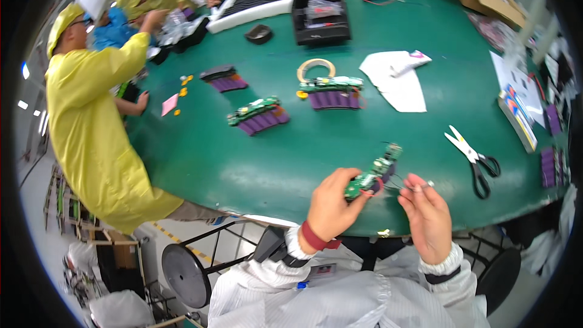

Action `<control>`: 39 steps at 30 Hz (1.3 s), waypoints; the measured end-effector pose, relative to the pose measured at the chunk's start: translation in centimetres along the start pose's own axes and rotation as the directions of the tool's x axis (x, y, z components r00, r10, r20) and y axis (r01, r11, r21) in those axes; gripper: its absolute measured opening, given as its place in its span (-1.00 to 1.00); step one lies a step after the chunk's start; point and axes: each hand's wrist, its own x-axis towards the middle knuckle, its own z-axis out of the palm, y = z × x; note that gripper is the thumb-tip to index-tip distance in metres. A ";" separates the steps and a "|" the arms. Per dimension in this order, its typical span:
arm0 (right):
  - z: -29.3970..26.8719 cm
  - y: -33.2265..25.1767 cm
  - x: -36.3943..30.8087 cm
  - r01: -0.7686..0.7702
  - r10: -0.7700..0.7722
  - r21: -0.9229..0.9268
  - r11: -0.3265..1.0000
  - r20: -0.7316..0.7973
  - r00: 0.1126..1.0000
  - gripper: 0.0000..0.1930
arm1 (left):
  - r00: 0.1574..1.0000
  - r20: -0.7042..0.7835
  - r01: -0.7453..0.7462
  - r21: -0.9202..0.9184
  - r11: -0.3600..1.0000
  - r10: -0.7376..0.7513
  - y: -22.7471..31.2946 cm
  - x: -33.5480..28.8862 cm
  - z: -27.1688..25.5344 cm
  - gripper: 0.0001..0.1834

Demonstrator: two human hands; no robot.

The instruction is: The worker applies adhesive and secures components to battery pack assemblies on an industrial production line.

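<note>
A: Across the middle of the frame runs the green surface (243, 164), curved by the lens. At the left edge a person in a yellow coat (91, 127) leans over it.

B: Next in size?

A: Upper centre: a white tray (243, 3) and a black bin (320, 15). Right of centre lies a sheet of white paper (398, 85). At the right edge, a stack of printed sheets (516, 115).

B: Assemblies on the surface?

A: Three purple cell packs. One with a green board lies at centre (332, 93), just below a ring of tape (316, 68). A second with a green board (258, 115) lies to its left. A third, without a green board (225, 79), lies further up and left. Scissors (473, 158) lie at lower right, blades shut, well apart from the packs.

B: State of the hands?

A: The left hand (333, 203), at lower centre, is closed around the lower end of a small pack with a green circuit board (373, 173), held above the near edge of the surface and tilted up to the right. The right hand (428, 212), just beside it, has thumb and forefinger pressed together, pinching thin wires (398, 183) that run from the pack. What the tips hold at the wire end is too small to tell.

B: Smallest items?

A: Small yellow pieces (183, 85) and a pink slip (169, 104) at upper left.
</note>
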 end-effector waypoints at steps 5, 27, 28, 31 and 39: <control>0.9 -0.1 0.4 -0.003 0.005 -0.063 0.998 0.038 0.999 -0.66 | 0.993 -0.121 0.001 0.040 0.999 0.004 0.6 -2.3 1.2 -0.65; 1.0 0.1 0.3 0.099 -0.110 0.059 0.993 0.238 0.965 -0.57 | 0.967 -0.242 -0.061 0.100 0.993 0.084 1.1 -3.1 3.0 -0.67; 1.3 -0.1 0.3 0.101 -0.114 0.071 0.992 0.223 0.968 -0.57 | 0.969 -0.235 -0.053 0.099 0.994 0.075 1.3 -3.0 2.9 -0.67; 2.0 0.3 0.0 0.107 -0.102 -0.024 0.994 0.162 0.982 -0.58 | 0.969 -0.237 -0.037 0.129 0.991 0.067 1.4 -3.6 2.2 -0.69; 1.4 0.8 0.6 0.213 -0.202 -0.312 0.926 0.067 0.977 -0.72 | 0.969 -0.229 -0.079 0.059 0.995 0.091 1.2 -3.9 2.5 -0.63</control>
